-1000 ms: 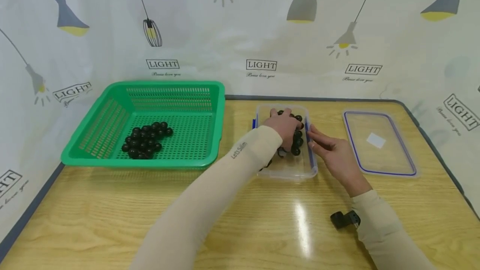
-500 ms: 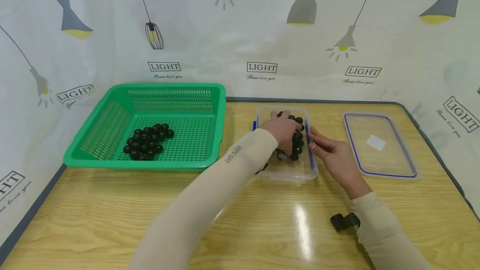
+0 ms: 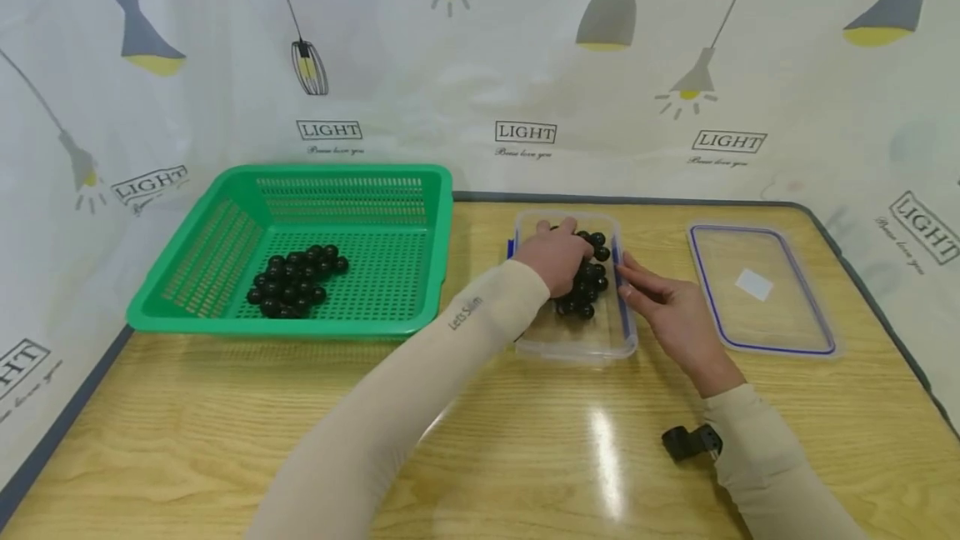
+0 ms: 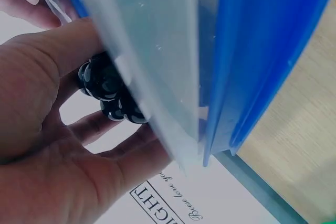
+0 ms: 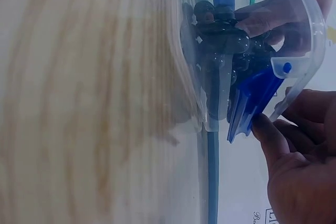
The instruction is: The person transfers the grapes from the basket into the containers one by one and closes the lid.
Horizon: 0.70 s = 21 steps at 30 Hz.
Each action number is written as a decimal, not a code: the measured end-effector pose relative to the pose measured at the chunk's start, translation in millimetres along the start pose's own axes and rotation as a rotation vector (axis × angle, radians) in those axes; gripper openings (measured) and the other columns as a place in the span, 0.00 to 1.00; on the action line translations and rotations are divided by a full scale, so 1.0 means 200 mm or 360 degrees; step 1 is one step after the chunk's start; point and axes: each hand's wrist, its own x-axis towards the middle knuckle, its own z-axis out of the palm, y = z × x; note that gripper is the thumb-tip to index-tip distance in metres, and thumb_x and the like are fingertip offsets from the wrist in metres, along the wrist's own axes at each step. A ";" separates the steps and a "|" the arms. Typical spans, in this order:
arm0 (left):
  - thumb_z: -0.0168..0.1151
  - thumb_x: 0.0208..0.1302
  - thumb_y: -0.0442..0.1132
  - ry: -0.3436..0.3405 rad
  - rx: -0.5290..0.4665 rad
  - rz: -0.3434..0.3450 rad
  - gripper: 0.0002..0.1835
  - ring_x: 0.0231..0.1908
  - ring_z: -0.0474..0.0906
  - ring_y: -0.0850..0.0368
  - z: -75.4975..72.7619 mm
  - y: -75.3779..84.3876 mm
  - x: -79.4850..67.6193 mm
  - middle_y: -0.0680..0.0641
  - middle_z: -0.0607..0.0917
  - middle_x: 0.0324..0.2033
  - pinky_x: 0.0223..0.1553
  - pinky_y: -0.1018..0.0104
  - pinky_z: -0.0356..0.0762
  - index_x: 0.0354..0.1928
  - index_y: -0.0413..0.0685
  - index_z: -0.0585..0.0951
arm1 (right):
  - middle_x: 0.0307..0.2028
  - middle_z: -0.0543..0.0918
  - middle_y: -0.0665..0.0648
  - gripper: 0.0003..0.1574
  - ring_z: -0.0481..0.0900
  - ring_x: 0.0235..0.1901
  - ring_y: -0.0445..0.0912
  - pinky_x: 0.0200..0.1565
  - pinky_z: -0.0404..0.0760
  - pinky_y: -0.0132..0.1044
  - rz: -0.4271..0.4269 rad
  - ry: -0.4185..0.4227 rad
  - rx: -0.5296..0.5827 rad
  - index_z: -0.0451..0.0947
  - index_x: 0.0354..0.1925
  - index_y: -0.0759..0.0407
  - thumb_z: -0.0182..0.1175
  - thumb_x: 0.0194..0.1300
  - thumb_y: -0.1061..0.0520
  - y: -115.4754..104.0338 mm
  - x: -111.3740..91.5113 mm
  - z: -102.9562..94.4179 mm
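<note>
A clear plastic food container (image 3: 570, 349) with blue side latches holds dark, glossy grapes (image 3: 585, 294). My left hand (image 3: 553, 258) reaches in from above, its fingers and thumb curved round the grapes. In the left wrist view more grapes (image 4: 107, 82) show between thumb and fingers; the container wall partly covers the fingertips. At the container's right side, my right hand (image 3: 678, 323) pinches the edge by the blue latch (image 5: 257, 98) between thumb and fingers. A green slotted basket (image 3: 390, 325) on the left has another bunch of black grapes (image 3: 288, 286) in it.
A clear lid (image 3: 765, 319) with a blue seal and a white label lies right of the container. The wooden table (image 3: 525, 457) has a dark edge at the back, against a white sheet printed with lamps.
My left hand has shifted slightly left within the container, so more of the grapes at its right show. My right hand stays at the container's side.
</note>
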 end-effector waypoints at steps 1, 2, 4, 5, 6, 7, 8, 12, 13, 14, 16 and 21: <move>0.59 0.71 0.38 0.0004 0.0013 0.0005 0.25 0.63 0.61 0.44 0.00 0.00 0.00 0.49 0.63 0.68 0.46 0.63 0.77 0.68 0.65 0.74 | 0.70 0.64 0.56 0.28 0.64 0.67 0.53 0.51 0.72 0.22 -0.0003 0.0001 -0.0012 0.70 0.66 0.65 0.56 0.74 0.54 0.00 0.00 0.00; 0.59 0.70 0.39 0.0008 0.0022 0.0010 0.25 0.63 0.61 0.44 0.01 0.00 0.00 0.49 0.63 0.68 0.47 0.62 0.76 0.68 0.65 0.73 | 0.70 0.64 0.56 0.28 0.64 0.67 0.53 0.51 0.72 0.22 -0.0006 0.0003 -0.0019 0.70 0.66 0.65 0.56 0.74 0.54 0.00 0.00 0.00; 0.60 0.70 0.40 0.0011 0.0047 0.0019 0.26 0.64 0.61 0.45 0.01 0.00 0.00 0.49 0.62 0.69 0.49 0.61 0.76 0.68 0.66 0.73 | 0.70 0.64 0.56 0.27 0.65 0.66 0.54 0.51 0.72 0.22 -0.0010 0.0008 -0.0028 0.70 0.66 0.66 0.56 0.74 0.54 0.01 0.00 0.00; 0.60 0.70 0.40 0.0012 0.0060 0.0022 0.26 0.64 0.61 0.45 0.02 -0.01 0.00 0.49 0.62 0.70 0.49 0.61 0.76 0.68 0.66 0.73 | 0.70 0.64 0.57 0.27 0.64 0.66 0.54 0.51 0.72 0.22 -0.0010 0.0007 -0.0022 0.70 0.66 0.66 0.56 0.74 0.55 0.01 0.00 0.01; 0.60 0.70 0.41 0.0017 0.0081 0.0022 0.26 0.65 0.60 0.46 0.02 -0.01 0.00 0.49 0.62 0.70 0.49 0.60 0.76 0.68 0.67 0.72 | 0.70 0.64 0.57 0.27 0.65 0.66 0.54 0.51 0.72 0.22 -0.0011 0.0008 -0.0022 0.70 0.65 0.66 0.56 0.74 0.55 0.01 0.00 0.01; 0.60 0.70 0.43 0.0024 0.0105 0.0021 0.26 0.65 0.59 0.46 0.02 -0.01 -0.01 0.50 0.61 0.70 0.51 0.58 0.76 0.68 0.68 0.72 | 0.70 0.64 0.57 0.27 0.65 0.66 0.54 0.51 0.72 0.22 -0.0013 0.0010 -0.0026 0.70 0.65 0.66 0.56 0.74 0.55 0.01 0.00 0.01; 0.61 0.69 0.44 0.0037 0.0123 0.0021 0.26 0.66 0.58 0.47 0.02 -0.01 -0.01 0.50 0.61 0.70 0.52 0.56 0.75 0.68 0.69 0.72 | 0.69 0.64 0.57 0.27 0.65 0.66 0.54 0.51 0.72 0.22 -0.0012 0.0013 -0.0019 0.70 0.65 0.67 0.57 0.74 0.55 0.01 0.01 0.01; 0.64 0.66 0.52 0.0092 0.0190 0.0031 0.30 0.68 0.56 0.47 0.01 -0.02 -0.06 0.50 0.60 0.71 0.56 0.48 0.72 0.70 0.71 0.70 | 0.69 0.65 0.57 0.27 0.65 0.66 0.54 0.51 0.72 0.22 -0.0021 0.0022 0.0000 0.71 0.65 0.67 0.57 0.73 0.55 0.01 0.01 0.02; 0.65 0.65 0.54 0.0110 0.0179 0.0041 0.32 0.68 0.56 0.47 0.01 -0.02 -0.08 0.50 0.60 0.71 0.56 0.47 0.71 0.70 0.71 0.69 | 0.69 0.65 0.58 0.27 0.65 0.66 0.54 0.51 0.72 0.22 -0.0023 0.0022 0.0006 0.71 0.65 0.67 0.57 0.73 0.55 0.01 0.01 0.03; 0.65 0.64 0.55 0.0133 0.0163 0.0056 0.33 0.67 0.56 0.47 0.00 -0.03 -0.11 0.50 0.60 0.71 0.56 0.47 0.71 0.71 0.71 0.68 | 0.69 0.65 0.57 0.27 0.65 0.66 0.54 0.51 0.72 0.22 -0.0024 0.0020 0.0013 0.71 0.65 0.66 0.57 0.73 0.55 0.01 0.01 0.03; 0.65 0.64 0.57 0.0187 0.0119 0.0098 0.35 0.67 0.57 0.47 -0.04 -0.04 -0.17 0.49 0.60 0.70 0.56 0.48 0.72 0.72 0.70 0.67 | 0.69 0.65 0.58 0.27 0.65 0.66 0.54 0.51 0.71 0.22 -0.0031 0.0023 0.0020 0.71 0.65 0.66 0.57 0.73 0.55 0.00 0.00 0.03; 0.67 0.62 0.56 0.0403 -0.0113 0.0185 0.35 0.64 0.59 0.47 -0.19 -0.16 -0.38 0.48 0.63 0.68 0.53 0.56 0.76 0.71 0.65 0.69 | 0.69 0.64 0.58 0.27 0.64 0.67 0.55 0.52 0.71 0.22 -0.0049 0.0032 0.0034 0.71 0.65 0.66 0.57 0.73 0.55 0.00 0.00 0.02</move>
